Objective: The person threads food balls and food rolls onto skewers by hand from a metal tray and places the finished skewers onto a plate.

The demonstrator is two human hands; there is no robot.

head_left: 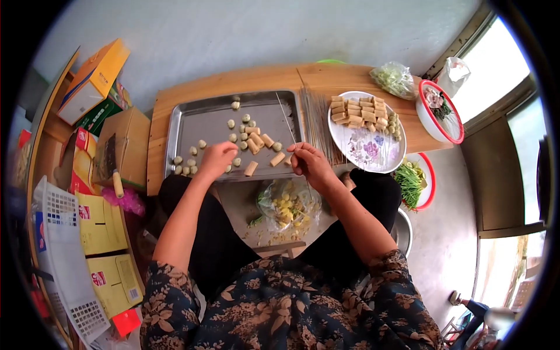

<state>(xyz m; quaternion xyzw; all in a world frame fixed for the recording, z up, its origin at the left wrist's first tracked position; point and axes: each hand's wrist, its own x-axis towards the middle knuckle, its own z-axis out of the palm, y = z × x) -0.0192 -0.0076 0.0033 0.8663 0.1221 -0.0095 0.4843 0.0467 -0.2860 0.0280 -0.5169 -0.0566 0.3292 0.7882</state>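
A thin skewer (284, 114) slants up and away from my right hand (312, 166), whose fingers are closed on it at the front right of the metal tray (192, 108). My left hand (219, 158) is over the tray's front edge with its fingers pinched together; what they hold, if anything, I cannot make out. Between the hands lie tan rolls (256, 140) and small greenish balls (202, 143), scattered in the tray. One greenish ball (236, 161) is just beside my left fingertips. A bundle of loose skewers (315, 119) rests right of the tray.
Right of the skewers, a floral plate (370, 153) bears stacked tan rolls and balls. Farther right are a bag of greens (392, 79) and a red-rimmed bowl (458, 137). Below the table sits a plastic bag of scraps (289, 204). Boxes (125, 140) and a white basket (64, 251) stand left.
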